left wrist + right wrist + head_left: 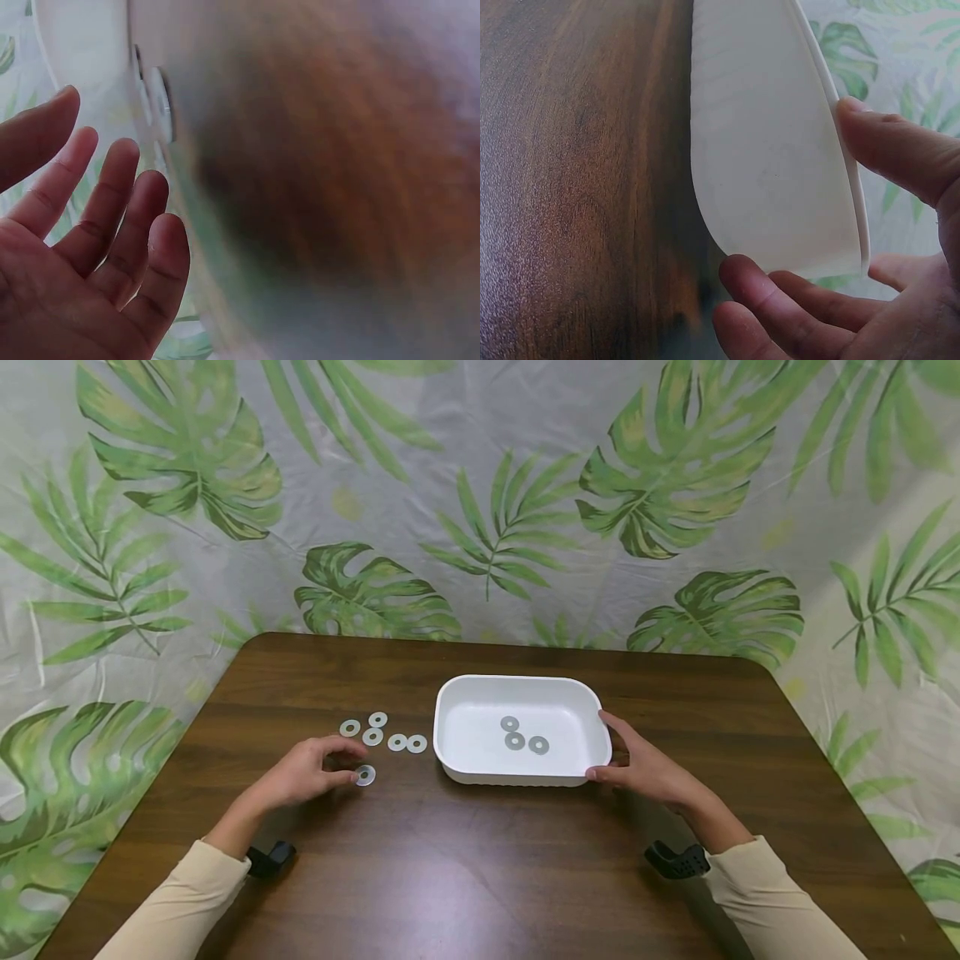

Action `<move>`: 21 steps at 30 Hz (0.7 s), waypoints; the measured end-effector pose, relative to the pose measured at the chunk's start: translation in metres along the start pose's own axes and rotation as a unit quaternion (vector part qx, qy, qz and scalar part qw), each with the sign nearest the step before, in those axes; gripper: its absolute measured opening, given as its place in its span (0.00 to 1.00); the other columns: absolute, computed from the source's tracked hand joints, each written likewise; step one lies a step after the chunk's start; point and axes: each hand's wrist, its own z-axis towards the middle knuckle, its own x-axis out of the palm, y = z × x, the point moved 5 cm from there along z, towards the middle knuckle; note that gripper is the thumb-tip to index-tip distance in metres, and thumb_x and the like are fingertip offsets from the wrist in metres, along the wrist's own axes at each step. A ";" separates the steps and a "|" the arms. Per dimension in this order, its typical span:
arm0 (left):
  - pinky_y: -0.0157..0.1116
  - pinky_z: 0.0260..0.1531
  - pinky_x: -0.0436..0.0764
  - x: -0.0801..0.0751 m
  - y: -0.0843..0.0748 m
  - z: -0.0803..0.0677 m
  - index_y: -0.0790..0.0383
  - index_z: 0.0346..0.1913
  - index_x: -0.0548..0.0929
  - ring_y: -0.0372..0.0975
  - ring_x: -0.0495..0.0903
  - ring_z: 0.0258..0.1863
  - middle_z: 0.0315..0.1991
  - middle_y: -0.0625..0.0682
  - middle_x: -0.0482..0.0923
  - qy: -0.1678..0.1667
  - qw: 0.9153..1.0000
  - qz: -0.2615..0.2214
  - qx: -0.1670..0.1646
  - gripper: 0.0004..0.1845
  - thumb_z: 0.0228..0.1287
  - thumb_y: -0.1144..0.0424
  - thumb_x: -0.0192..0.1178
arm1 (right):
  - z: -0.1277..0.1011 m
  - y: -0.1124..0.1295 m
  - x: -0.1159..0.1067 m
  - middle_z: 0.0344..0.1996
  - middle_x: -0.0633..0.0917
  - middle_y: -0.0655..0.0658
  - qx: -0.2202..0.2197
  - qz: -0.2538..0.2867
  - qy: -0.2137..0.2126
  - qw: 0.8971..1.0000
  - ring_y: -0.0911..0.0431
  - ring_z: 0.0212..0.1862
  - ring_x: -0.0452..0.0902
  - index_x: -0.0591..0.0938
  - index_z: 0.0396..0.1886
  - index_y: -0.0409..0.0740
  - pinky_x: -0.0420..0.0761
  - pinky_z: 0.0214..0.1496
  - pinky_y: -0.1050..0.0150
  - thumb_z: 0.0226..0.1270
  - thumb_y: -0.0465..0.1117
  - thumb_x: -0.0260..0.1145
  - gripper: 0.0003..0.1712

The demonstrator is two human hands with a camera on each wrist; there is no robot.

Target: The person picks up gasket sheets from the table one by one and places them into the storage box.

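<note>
A white rectangular plastic bin (525,779) stands on the table, with three flat metal washers (538,745) lying on its floor. My right hand (651,767) holds the bin's right end, the thumb at the rim and the fingers against the outer wall (772,165). To the left of the bin, several more washers (397,742) lie on the wood. My left hand (307,771) hovers by the nearest washer (365,775), thumb tip beside it. In the left wrist view its fingers (112,180) are spread and loosely bent, with nothing between them and the thumb.
The dark wooden table (480,877) has rounded far corners. Behind it hangs a pale cloth (495,602) printed with green leaves. A black wrist strap (272,860) is on the left wrist, and another black strap (677,860) is on the right.
</note>
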 end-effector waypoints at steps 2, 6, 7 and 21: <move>0.36 0.44 0.80 0.002 0.001 0.000 0.65 0.50 0.84 0.46 0.83 0.44 0.44 0.56 0.86 0.000 1.000 0.011 0.002 0.15 0.59 0.69 0.68 | 0.000 0.000 0.000 0.72 0.58 0.22 -0.001 -0.002 0.001 1.000 0.39 0.55 0.80 0.38 0.81 0.46 0.83 0.41 0.54 0.65 0.43 0.71 0.59; 0.35 0.39 0.79 0.004 0.000 0.000 0.65 0.49 0.84 0.43 0.82 0.41 0.44 0.56 0.85 -0.001 1.000 0.019 0.000 0.16 0.57 0.69 0.70 | 0.000 0.000 -0.001 0.72 0.58 0.22 -0.003 -0.003 0.003 1.000 0.38 0.56 0.80 0.38 0.81 0.46 0.83 0.41 0.54 0.66 0.43 0.70 0.59; 0.35 0.39 0.78 0.004 0.000 0.000 0.65 0.49 0.84 0.42 0.81 0.40 0.44 0.56 0.85 -0.002 1.000 0.027 0.001 0.16 0.56 0.69 0.70 | -0.001 0.000 -0.001 0.72 0.58 0.23 -0.003 -0.003 0.004 1.000 0.39 0.56 0.80 0.38 0.81 0.46 0.83 0.41 0.54 0.66 0.43 0.70 0.59; 0.34 0.38 0.74 0.010 0.003 0.008 0.59 0.41 0.85 0.37 0.76 0.36 0.35 0.50 0.78 0.004 0.994 0.107 -0.002 0.13 0.50 0.66 0.73 | -0.001 0.001 0.000 0.72 0.57 0.22 -0.005 -0.003 0.001 1.000 0.39 0.55 0.80 0.38 0.81 0.45 0.83 0.40 0.54 0.66 0.42 0.70 0.59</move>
